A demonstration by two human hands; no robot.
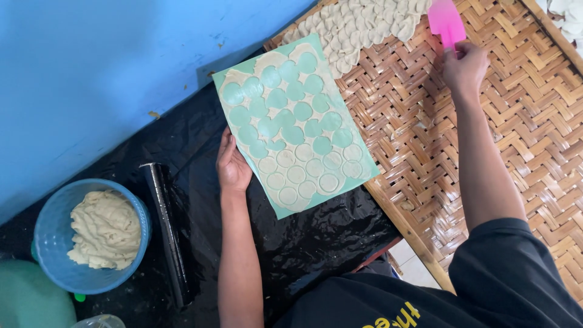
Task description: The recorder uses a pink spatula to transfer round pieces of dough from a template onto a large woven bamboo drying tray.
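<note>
Nearest to us, at the lower left, a blue bowl [45, 240] is sitting on the black plastic sheet [316, 237], holding a lump of pale dough [104, 229], and a dark rolling pin [167, 234] is lying just beside it. A little farther out, our left hand [232, 165] is gripping the left edge of a green cutting mat [276, 209], thumb on top, and holding it tilted so that its far side is resting over the rim of the woven bamboo tray [413, 127]. We are seeing a thin dough sheet [243, 79] spread over the mat, with round dough discs [303, 173] lying in its nearer rows and empty round holes across the farther rows. Beyond that, our right hand [464, 67] is reaching over the tray, clenched around the handle of a pink spatula [445, 21]. At the far edge, a pile of folded dough pieces [364, 24] is lying on the tray, just beside the spatula blade.
</note>
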